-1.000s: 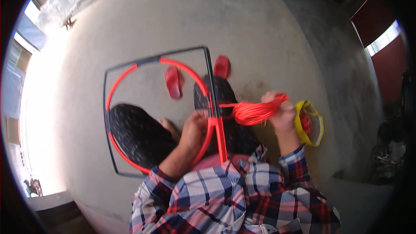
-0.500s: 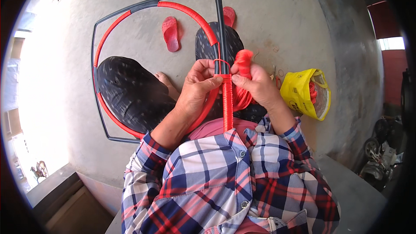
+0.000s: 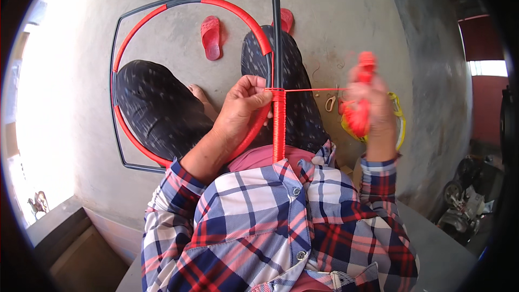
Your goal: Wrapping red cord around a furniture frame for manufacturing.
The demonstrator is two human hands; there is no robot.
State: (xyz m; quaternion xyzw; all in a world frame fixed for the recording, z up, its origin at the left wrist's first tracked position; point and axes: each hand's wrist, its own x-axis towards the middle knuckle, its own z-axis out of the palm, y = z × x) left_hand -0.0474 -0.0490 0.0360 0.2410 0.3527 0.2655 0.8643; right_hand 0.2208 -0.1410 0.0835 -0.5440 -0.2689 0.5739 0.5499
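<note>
A dark, roughly square frame [image 3: 277, 32] with a round ring [image 3: 238, 15] inside it leans across my lap. Stretches of the ring are wrapped in red. Along the frame's right side, red cord wrapping [image 3: 279, 130] binds the bars down to my waist. My left hand [image 3: 240, 105] pinches the frame and ring at the top of this wrapping, thumb against the cord. Out to the right, my right hand [image 3: 381, 105], blurred by motion, grips a bundle of red cord [image 3: 357, 120]. A taut red strand [image 3: 313, 90] runs between the wrapping and that hand.
Behind my right hand stands a yellow bag [image 3: 401, 130], partly hidden. Scissors [image 3: 330, 104] lie on the floor beside it, only a handle loop clear. Two red slippers [image 3: 211, 38] are on the floor ahead. A wheeled machine [image 3: 459, 197] stands far right.
My right hand has swung away to the right with the cord bundle, drawing the loose loop round the frame into a straight strand. My left hand keeps its place on the frame.
</note>
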